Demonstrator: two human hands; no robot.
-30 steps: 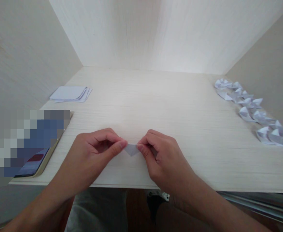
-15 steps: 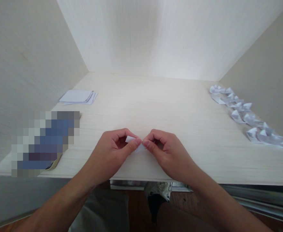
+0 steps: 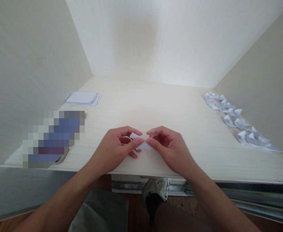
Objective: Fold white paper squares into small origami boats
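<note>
A small folded piece of white paper (image 3: 145,145) is held between my two hands, just above the front part of the board. My left hand (image 3: 119,145) grips it, thumb on the near face and fingers behind, with a flap showing above the thumb. The thumb of my right hand (image 3: 167,140) presses at the paper's right end. Its index finger is lifted a little away from the thumb, and the other fingers curl behind, partly hidden.
White paper sheets (image 3: 82,97) are stacked at the back left. A pixelated bluish flat object (image 3: 59,132) lies nearer on the left. Several folded paper boats (image 3: 243,124) line the right side. Walls (image 3: 136,42) enclose the back and sides. A shoe (image 3: 156,190) shows below the front edge.
My index fingers have lifted from the tight pinch, and more of the paper shows. Fingers of my left hand have spread below it. The view has shifted slightly.
</note>
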